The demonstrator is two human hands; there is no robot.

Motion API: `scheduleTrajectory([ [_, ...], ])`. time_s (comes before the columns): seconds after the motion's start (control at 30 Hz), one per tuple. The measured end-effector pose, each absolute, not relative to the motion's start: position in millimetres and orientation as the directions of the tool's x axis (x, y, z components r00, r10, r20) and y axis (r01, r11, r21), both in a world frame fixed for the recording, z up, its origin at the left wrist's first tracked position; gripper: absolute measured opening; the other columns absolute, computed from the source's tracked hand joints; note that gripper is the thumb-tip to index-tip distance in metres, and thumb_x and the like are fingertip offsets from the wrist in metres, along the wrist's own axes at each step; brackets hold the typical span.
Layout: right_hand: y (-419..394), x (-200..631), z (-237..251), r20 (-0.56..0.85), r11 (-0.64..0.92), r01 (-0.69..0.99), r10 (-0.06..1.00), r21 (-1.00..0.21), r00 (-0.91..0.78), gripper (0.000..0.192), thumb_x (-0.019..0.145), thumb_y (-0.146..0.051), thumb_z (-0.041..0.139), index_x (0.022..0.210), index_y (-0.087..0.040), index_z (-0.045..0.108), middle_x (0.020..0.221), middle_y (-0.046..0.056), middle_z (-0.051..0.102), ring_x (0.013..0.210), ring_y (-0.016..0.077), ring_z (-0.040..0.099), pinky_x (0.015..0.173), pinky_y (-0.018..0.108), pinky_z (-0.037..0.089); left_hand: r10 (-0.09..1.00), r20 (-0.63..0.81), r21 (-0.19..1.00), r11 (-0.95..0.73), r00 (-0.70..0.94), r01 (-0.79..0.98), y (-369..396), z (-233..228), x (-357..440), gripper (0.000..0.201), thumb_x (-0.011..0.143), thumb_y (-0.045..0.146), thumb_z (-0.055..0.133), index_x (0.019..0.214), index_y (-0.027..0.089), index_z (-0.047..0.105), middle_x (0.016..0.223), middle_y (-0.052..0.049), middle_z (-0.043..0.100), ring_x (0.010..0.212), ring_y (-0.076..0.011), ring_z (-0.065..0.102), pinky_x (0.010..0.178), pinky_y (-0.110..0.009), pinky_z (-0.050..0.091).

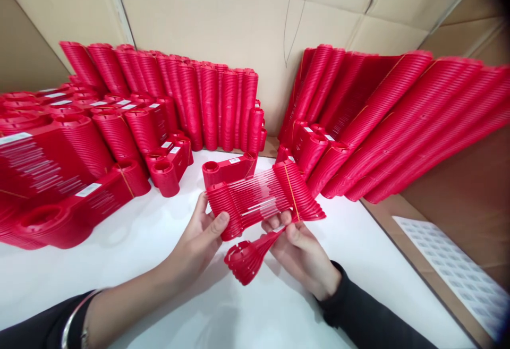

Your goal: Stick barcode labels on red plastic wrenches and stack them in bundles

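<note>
1. Tall rows of stacked red plastic parts [398, 120] lean on the cardboard wall [239, 14] on both sides, over a white surface [159, 243].
2. A banded stack of flat red plastic pieces [258, 197] is held up above the surface, fanned out.
3. The left hand [197, 245] has its fingers closed on the stack's left end.
4. The right hand [303, 256] pinches a few loose red pieces [249, 256] hanging below. It looks like sorting; next needs a gentle pull.
</note>
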State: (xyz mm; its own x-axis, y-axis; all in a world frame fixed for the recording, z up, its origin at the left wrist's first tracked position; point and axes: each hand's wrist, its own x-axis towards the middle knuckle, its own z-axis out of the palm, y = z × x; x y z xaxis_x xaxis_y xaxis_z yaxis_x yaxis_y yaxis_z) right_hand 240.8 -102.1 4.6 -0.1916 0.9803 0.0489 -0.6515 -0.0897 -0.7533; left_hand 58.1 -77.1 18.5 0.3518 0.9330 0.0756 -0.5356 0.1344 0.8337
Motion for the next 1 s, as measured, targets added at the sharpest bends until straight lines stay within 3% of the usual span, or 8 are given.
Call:
scheduleTrajectory([
  [0.17,-101,241,1,0.08,-0.044,-0.651,0.984,-0.758,-0.159,0.019,0.065,-0.04,0.082,0.071,-0.03,0.067,0.073,-0.003,0.06,0.076,0.0173,0.054,0.075,0.034,0.044,0.912,0.072,0.813,0.181,0.404,-0.553,-80,18,56,0.041,0.086,0.031,0.063,0.122,0.028,0.043,0.105,-0.004,0.064,0.087,-0.0169,0.064,0.079,-0.03,0.052],
  [0.3,-101,240,4,0.07,-0.056,-0.649,0.984,-0.759,-0.166,0.014,0.069,-0.036,0.08,0.074,-0.029,0.069,0.076,-0.003,0.065,0.076,0.0157,0.057,0.076,0.031,0.047,0.909,0.07,0.81,0.189,0.412,-0.555,-79,19,57,0.038,0.088,0.029,0.061,0.121,0.027,0.044,0.106,-0.005,0.064,0.089,-0.0181,0.065,0.08,-0.033,0.053],
  [0.4,-101,238,8,0.07,-0.026,-0.614,0.989,-0.789,-0.131,0.01,0.076,-0.031,0.074,0.085,-0.028,0.071,0.088,0.0,0.069,0.085,0.017,0.061,0.085,0.032,0.047,0.928,0.063,0.809,0.168,0.368,-0.563,-77,20,57,0.038,0.086,0.027,0.064,0.118,0.027,0.044,0.097,-0.002,0.065,0.085,-0.0163,0.065,0.079,-0.031,0.053],
  [0.5,-101,235,12,0.098,0.003,-0.57,0.986,-0.821,-0.137,0.018,0.083,-0.028,0.066,0.101,-0.027,0.07,0.106,0.003,0.069,0.097,0.0206,0.062,0.092,0.037,0.045,0.933,0.059,0.815,0.16,0.354,-0.557,-76,20,57,0.039,0.085,0.026,0.065,0.118,0.028,0.044,0.087,0.0,0.064,0.08,-0.0151,0.064,0.075,-0.029,0.053],
  [0.63,-102,234,13,0.135,0.037,-0.552,0.981,-0.833,-0.138,0.018,0.085,-0.027,0.065,0.103,-0.025,0.07,0.11,0.005,0.069,0.103,0.0225,0.061,0.094,0.04,0.046,0.933,0.063,0.82,0.154,0.354,-0.552,-77,21,57,0.042,0.085,0.027,0.065,0.12,0.028,0.042,0.099,-0.003,0.065,0.089,-0.0188,0.065,0.08,-0.033,0.054],
  [0.77,-101,236,12,0.157,0.051,-0.538,0.976,-0.841,-0.152,0.022,0.085,-0.031,0.065,0.105,-0.022,0.069,0.11,0.007,0.069,0.105,0.0241,0.061,0.096,0.042,0.045,0.942,0.056,0.821,0.144,0.33,-0.552,-78,24,57,0.054,0.085,0.027,0.065,0.129,0.032,0.035,0.118,-0.006,0.061,0.103,-0.0232,0.063,0.091,-0.04,0.051],
  [1.0,-98,234,10,0.18,0.097,-0.558,0.979,-0.824,-0.095,0.031,0.086,-0.017,0.063,0.115,-0.027,0.063,0.118,0.003,0.066,0.109,0.0222,0.059,0.099,0.044,0.044,0.922,0.128,0.879,0.066,0.367,-0.473,-77,21,53,0.085,0.079,0.025,0.072,0.141,0.041,0.016,0.131,-0.008,0.054,0.117,-0.0287,0.056,0.097,-0.045,0.048],
])
